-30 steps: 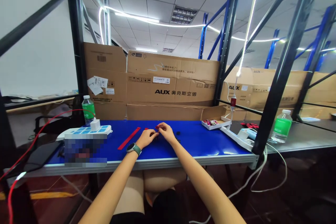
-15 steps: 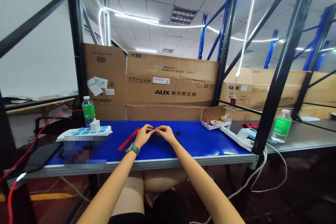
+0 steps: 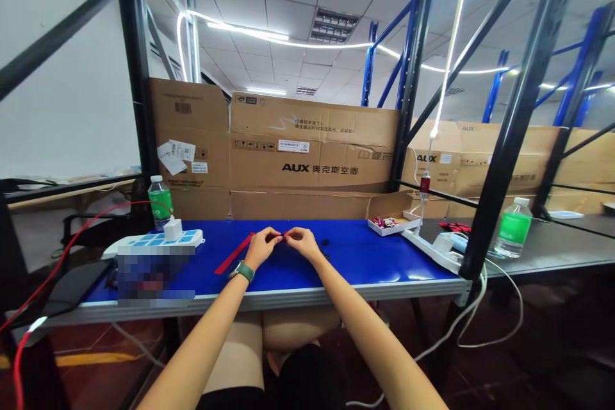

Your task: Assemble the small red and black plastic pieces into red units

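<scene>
My left hand (image 3: 262, 248) and my right hand (image 3: 302, 242) meet above the blue tabletop (image 3: 365, 262), fingertips pinched together on a small red piece (image 3: 287, 233). Most of that piece is hidden by my fingers. A long flat red strip (image 3: 234, 254) lies on the table, its far end passing just behind my left hand. Small black bits (image 3: 325, 242) sit a little to the right of my right hand. A watch with a green strap (image 3: 245, 271) circles my left wrist.
An open cardboard tray (image 3: 387, 223) holding small red and white parts stands at the table's far right. White power strips (image 3: 158, 243) lie at both ends, with a red cable at left. Green-labelled water bottles (image 3: 160, 202) stand nearby. Black rack uprights and cardboard boxes surround the bench.
My hands have shifted slightly left and stayed together at the small red piece. The camera view has tilted a little.
</scene>
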Tool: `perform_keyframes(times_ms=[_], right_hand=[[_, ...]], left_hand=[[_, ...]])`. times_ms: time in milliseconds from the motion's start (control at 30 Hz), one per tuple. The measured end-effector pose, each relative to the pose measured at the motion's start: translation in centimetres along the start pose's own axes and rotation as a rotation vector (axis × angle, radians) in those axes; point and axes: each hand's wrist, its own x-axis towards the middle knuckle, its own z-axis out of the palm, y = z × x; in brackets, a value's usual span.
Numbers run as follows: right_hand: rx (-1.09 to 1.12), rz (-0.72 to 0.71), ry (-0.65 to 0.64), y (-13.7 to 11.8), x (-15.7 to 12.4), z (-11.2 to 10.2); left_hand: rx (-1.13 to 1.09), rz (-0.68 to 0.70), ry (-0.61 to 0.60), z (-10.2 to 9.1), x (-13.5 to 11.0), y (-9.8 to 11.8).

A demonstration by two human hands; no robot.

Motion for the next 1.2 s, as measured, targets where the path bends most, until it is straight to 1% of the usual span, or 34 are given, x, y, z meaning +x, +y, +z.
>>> perform_keyframes(times_ms=[133,267,333,533,700,900,1100,1200], right_hand=[[0.054,0.009,-0.028,0.0,-0.1,0.2],[0.2,0.038,0.014,-0.4,0.0,0.2],[0.221,0.043,0.024,-0.6,0.0,0.2],[0.146,0.023,0.029,-0.6,-0.1,0.1],[0.087,-0.034,-0.005,-0.3,-0.1,-0.2],[0.056,-0.05,-0.02,-0.5,-0.2,-0.3],[0.11,-0.015,-0.056,-0.3,0.0,-0.2],[0.129,0.033,-0.01,0.4,0.4,0.0]], left_hand=[[0.048,-0.002,0.028,-0.2,0.0,0.1],[0.071,-0.006,0.064,-0.3,-0.1,0.4],[0.051,-0.004,0.065,-0.3,-0.1,0.6],[-0.03,0.015,0.007,-0.3,-0.1,0.9],[-0.003,0.039,0.021,-0.4,-0.1,0.8],[-0.059,0.056,-0.055,-0.4,-0.3,0.9],[-0.069,0.033,-0.022,-0.5,-0.3,1.3],[-0.072,0.017,-0.03,-0.3,-0.1,0.6]])
